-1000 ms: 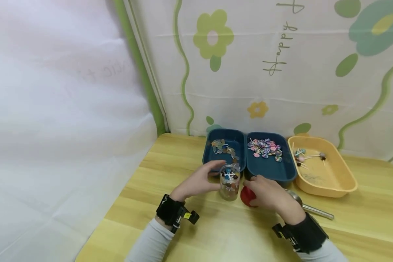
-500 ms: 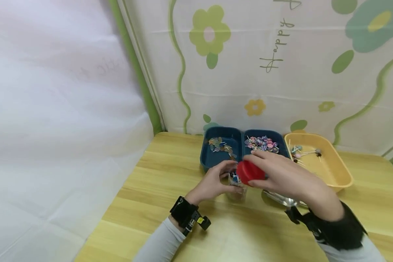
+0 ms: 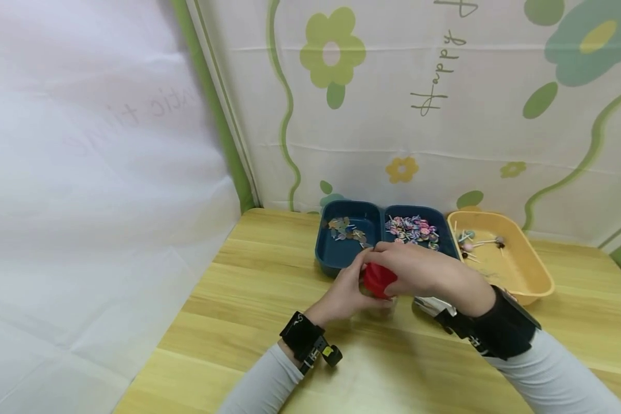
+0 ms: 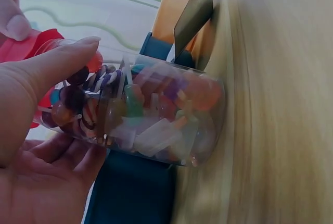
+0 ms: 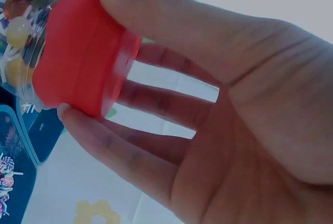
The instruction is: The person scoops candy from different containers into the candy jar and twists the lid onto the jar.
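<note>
A clear jar (image 4: 166, 114) full of small lollipops stands on the table. My left hand (image 3: 345, 294) grips it near its top, thumb on one side and fingers round the other. Over its mouth sits a red lid (image 5: 83, 47) with a scalloped edge, which my right hand (image 3: 419, 273) holds between thumb and fingertips. In the head view both hands cover most of the jar, and only part of the red top shows between them. Close up, the lid's lower edge overlaps the jar's rim.
Behind the hands, a left blue bin (image 3: 341, 253) and a right blue bin (image 3: 447, 244) hold small lollipops. A yellow bin (image 3: 528, 270) with several lollipops stands to the right. A metal scoop (image 3: 428, 306) lies partly under the right wrist on the wooden table (image 3: 227, 322).
My right hand has lifted the red lid from the table and brought it left onto the jar's mouth. The left hand has closed round the jar, which has shifted slightly right in view.
</note>
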A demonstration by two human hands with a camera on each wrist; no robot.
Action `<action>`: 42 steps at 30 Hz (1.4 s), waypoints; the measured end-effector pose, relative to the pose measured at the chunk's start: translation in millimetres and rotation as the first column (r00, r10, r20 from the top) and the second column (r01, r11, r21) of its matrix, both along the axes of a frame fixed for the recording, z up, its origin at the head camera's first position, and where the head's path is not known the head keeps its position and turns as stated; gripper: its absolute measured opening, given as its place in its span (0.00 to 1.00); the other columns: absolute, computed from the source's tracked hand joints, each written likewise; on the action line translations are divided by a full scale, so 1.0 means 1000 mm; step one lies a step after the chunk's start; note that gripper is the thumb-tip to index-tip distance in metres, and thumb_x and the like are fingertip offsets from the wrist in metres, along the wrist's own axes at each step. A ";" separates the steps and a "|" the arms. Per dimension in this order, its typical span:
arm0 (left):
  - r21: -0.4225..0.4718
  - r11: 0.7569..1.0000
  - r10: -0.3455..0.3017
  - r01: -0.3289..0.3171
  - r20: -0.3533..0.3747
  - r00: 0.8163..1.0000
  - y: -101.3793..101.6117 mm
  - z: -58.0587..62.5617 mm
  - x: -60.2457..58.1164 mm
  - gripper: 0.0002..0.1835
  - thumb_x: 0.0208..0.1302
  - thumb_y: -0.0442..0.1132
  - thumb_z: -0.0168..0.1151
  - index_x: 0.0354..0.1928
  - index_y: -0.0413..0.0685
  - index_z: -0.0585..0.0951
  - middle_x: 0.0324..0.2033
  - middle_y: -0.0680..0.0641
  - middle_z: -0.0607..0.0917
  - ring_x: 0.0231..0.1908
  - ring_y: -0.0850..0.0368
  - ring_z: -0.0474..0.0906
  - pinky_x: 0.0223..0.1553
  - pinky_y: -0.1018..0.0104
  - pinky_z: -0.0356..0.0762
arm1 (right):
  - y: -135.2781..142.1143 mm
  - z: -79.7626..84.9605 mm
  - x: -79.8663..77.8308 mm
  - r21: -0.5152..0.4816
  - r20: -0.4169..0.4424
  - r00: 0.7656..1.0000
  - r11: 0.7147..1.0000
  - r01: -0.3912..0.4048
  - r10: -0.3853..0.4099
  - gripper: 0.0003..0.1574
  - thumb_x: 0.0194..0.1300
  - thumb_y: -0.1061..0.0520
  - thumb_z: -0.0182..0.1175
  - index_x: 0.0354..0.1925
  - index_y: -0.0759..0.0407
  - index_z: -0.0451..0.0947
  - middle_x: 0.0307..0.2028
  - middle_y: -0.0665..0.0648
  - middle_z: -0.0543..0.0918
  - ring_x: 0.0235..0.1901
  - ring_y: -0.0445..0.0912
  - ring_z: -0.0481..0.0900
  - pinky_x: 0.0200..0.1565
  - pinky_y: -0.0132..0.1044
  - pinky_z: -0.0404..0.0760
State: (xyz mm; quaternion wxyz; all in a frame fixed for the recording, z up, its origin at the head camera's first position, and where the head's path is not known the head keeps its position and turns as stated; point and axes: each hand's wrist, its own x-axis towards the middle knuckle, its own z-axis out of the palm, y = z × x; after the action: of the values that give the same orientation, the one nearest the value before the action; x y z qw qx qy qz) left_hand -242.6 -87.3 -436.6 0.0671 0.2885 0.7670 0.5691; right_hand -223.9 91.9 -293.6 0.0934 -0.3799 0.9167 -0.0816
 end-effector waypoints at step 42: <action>-0.023 0.998 0.065 -0.064 0.093 0.994 0.012 -0.003 0.005 0.58 0.55 0.40 0.81 0.81 0.59 0.52 0.66 0.52 0.77 0.64 0.64 0.74 0.64 0.71 0.72 | 0.006 -0.018 0.013 0.008 0.015 0.964 0.964 0.265 -0.265 0.26 0.62 0.46 0.74 0.51 0.60 0.81 0.35 0.54 0.80 0.33 0.48 0.77 0.31 0.41 0.81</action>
State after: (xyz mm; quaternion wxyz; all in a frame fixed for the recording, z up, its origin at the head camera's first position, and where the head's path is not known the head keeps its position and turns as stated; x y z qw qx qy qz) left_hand -237.9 -75.3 -439.4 0.0875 0.2358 0.7777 0.5762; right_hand -211.3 97.7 -311.5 0.0899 -0.2530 0.9587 -0.0937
